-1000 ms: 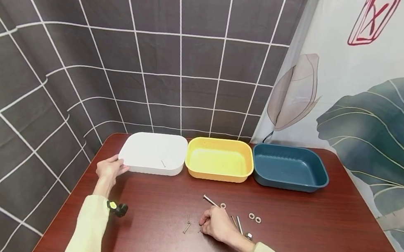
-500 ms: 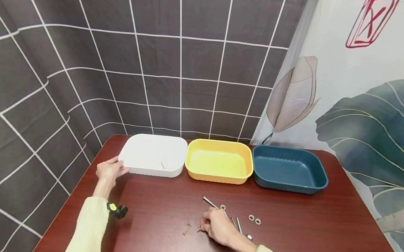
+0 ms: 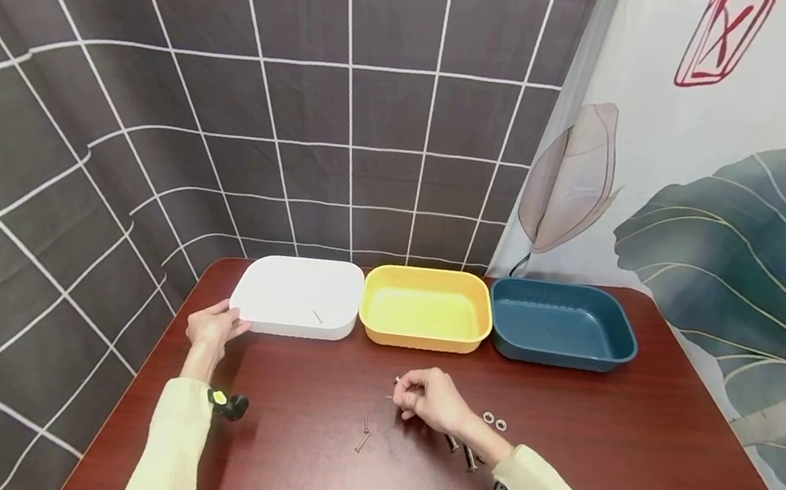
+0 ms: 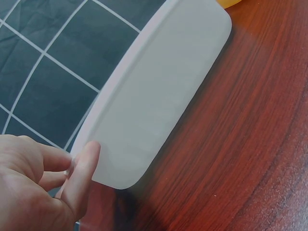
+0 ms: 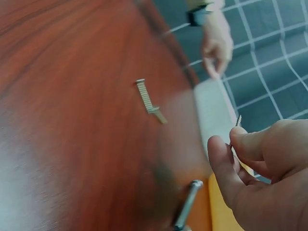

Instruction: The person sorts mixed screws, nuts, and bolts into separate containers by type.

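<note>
With thumb and fingers, my left hand (image 3: 211, 331) pinches the near-left corner of a white plastic bin (image 3: 296, 330); the bin's side wall (image 4: 144, 101) fills much of the left wrist view. Inside the bin lies one small screw (image 3: 317, 316). My right hand (image 3: 437, 400) is over the middle of the table, pinching a small thin screw (image 5: 238, 120) between thumb and index finger. Left of it, two small screws (image 3: 362, 441) lie touching on the tabletop. A long bolt (image 5: 189, 204) lies below this hand, with only its head showing in the head view.
A yellow bin (image 3: 423, 344) and a dark blue bin (image 3: 562, 360) stand in a row right of the white one. Two nuts (image 3: 501, 425) and larger bolts (image 3: 470, 458) lie near my right forearm. Grid-patterned cloth (image 3: 393, 116) hangs behind the table.
My right hand has lifted the small screw from beside the two others and moved it up and slightly right, towards the bins. The left hand stays at the white bin.
</note>
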### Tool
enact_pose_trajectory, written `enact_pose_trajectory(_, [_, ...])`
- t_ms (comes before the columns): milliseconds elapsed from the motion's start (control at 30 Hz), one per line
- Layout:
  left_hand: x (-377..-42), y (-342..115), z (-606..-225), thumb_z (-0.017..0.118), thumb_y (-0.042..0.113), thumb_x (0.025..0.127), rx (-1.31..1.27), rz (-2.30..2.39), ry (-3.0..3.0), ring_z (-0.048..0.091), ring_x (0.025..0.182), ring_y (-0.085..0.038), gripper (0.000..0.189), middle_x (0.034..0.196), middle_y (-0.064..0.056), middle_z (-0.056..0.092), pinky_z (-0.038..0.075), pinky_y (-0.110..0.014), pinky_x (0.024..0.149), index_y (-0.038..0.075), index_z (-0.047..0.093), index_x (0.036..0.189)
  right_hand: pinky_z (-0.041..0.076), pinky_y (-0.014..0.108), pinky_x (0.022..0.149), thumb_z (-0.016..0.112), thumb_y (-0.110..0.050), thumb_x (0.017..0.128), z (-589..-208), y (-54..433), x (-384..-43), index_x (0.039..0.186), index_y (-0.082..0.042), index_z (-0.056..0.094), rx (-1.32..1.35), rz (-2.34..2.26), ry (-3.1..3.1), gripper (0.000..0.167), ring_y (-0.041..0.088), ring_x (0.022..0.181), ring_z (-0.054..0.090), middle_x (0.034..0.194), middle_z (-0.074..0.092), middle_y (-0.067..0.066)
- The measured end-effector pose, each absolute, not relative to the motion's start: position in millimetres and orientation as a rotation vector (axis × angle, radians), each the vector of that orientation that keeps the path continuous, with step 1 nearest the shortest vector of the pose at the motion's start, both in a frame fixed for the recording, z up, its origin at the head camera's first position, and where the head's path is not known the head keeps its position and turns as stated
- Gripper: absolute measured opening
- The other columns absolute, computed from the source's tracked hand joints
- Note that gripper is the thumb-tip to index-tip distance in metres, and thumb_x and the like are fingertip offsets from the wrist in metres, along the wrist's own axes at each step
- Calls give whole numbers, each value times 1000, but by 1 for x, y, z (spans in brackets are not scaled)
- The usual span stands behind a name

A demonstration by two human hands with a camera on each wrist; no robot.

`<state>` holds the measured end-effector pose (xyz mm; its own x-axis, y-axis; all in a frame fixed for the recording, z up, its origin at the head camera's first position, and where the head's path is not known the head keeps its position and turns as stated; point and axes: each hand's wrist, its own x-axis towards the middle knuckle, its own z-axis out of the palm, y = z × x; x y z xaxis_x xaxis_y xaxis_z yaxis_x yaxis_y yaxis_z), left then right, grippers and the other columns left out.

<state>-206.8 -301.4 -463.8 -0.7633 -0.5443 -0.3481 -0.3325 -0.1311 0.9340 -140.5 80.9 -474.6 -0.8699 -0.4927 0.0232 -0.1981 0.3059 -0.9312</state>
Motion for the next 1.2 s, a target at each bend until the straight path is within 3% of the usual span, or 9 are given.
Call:
enact_pose_trajectory(100, [-208, -302, -463, 58, -2, 89, 1003, -2011, -1957, 70, 56, -12, 53, 72, -1, 69, 61, -26, 74, 2, 55, 142, 64, 38, 64, 63, 11, 91, -467, 80, -148, 86, 13, 64, -548, -1698, 2194, 6, 18, 66, 65, 81, 64, 17])
enact_pose_trajectory(233, [-209, -302, -462, 58, -2, 89, 1004, -2006, -1950, 70, 55, -11, 52, 70, -1, 69, 61, -25, 72, 2, 56, 141, 64, 35, 69, 62, 9, 93, -459, 78, -156, 95, 19, 62, -434, -1778, 2072, 9, 15, 67, 64, 78, 62, 11])
enact_pose_trajectory(333, [-210, -302, -462, 58, -3, 89, 999, -2013, -1932, 69, 54, -11, 52, 73, -3, 69, 62, -27, 71, 1, 56, 140, 64, 32, 70, 61, 8, 94, -456, 76, -160, 97, 18, 62, -380, -1818, 2012, 10, 14, 68, 62, 76, 60, 7])
enact_pose_trajectory(533, [-211, -302, -462, 57, -5, 89, 988, -2024, -1905, 69, 53, -11, 51, 80, -8, 71, 61, -32, 75, -1, 55, 140, 63, 29, 71, 59, 8, 95, -451, 72, -165, 96, 14, 62, -286, -1896, 1908, 6, 14, 72, 62, 83, 60, 12])
enact_pose_trajectory(767, [-209, -303, -463, 56, -5, 89, 999, -2026, -1896, 69, 53, -11, 52, 76, -6, 70, 62, -30, 73, -1, 55, 140, 62, 33, 79, 59, 6, 97, -446, 66, -171, 102, 15, 63, -233, -1888, 1879, 11, 16, 74, 66, 85, 64, 11])
enact_pose_trajectory(1033, [-209, -299, -462, 59, -3, 88, 1026, -2002, -1926, 69, 55, -11, 52, 110, -22, 69, 61, -22, 69, 3, 57, 140, 63, 32, 77, 59, 6, 97, -438, 53, -184, 102, 17, 62, -226, -1881, 1905, 12, 16, 72, 67, 81, 63, 10])
enact_pose_trajectory(1200, [-207, -300, -465, 59, -3, 88, 1039, -1994, -1937, 69, 54, -11, 52, 110, -23, 69, 61, -24, 71, 3, 58, 140, 63, 33, 78, 58, 7, 97, -436, 41, -190, 102, 17, 62, -177, -1917, 1858, 12, 15, 70, 67, 80, 63, 12])
